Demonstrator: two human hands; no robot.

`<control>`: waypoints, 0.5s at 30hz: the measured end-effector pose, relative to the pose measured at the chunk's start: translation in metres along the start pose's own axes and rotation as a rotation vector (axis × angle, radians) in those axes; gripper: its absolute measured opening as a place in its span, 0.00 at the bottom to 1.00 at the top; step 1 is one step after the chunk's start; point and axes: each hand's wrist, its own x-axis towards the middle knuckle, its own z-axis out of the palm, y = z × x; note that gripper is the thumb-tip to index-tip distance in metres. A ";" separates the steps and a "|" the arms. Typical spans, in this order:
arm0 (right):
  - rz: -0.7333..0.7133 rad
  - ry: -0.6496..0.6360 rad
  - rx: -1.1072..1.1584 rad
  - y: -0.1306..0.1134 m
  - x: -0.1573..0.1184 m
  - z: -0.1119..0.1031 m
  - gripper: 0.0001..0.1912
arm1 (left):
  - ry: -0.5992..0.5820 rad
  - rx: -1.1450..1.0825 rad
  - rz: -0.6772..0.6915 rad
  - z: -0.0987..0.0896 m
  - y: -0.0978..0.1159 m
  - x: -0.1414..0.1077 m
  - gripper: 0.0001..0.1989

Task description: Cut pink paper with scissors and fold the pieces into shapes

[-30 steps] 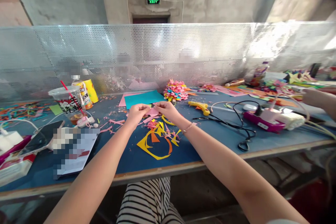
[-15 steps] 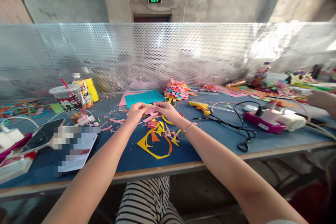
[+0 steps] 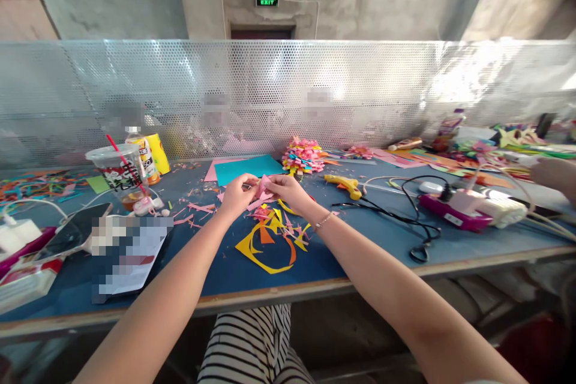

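Note:
Between my two hands is a small piece of pink paper, pinched by the fingertips of both. My left hand is closed on its left side, and my right hand grips it from the right. The paper looks bent or folded, though the fingers cover part of it. Just below lie pink and orange paper scraps and a yellow paper offcut with a round hole. Behind the hands sit a blue sheet of paper and a ball of many coloured paper pieces.
A yellow glue gun lies to the right, near black cables and a purple power strip. At left stand a plastic cup with a straw, a bottle and a tablet. Another person's hand is at far right.
The pink paper has gone from lying flatter between the fingers to standing up in a bent shape. My left fingers have shifted slightly; both hands stay in the same place.

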 end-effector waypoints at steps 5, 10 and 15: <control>-0.045 -0.030 -0.042 0.006 0.002 -0.003 0.17 | -0.108 0.008 -0.045 0.003 0.006 -0.004 0.14; -0.092 -0.003 -0.077 0.008 0.003 -0.002 0.15 | -0.143 -0.227 -0.269 0.001 0.009 -0.004 0.17; -0.116 0.036 -0.094 0.007 0.003 -0.002 0.09 | -0.080 -0.371 -0.318 -0.001 0.006 -0.002 0.12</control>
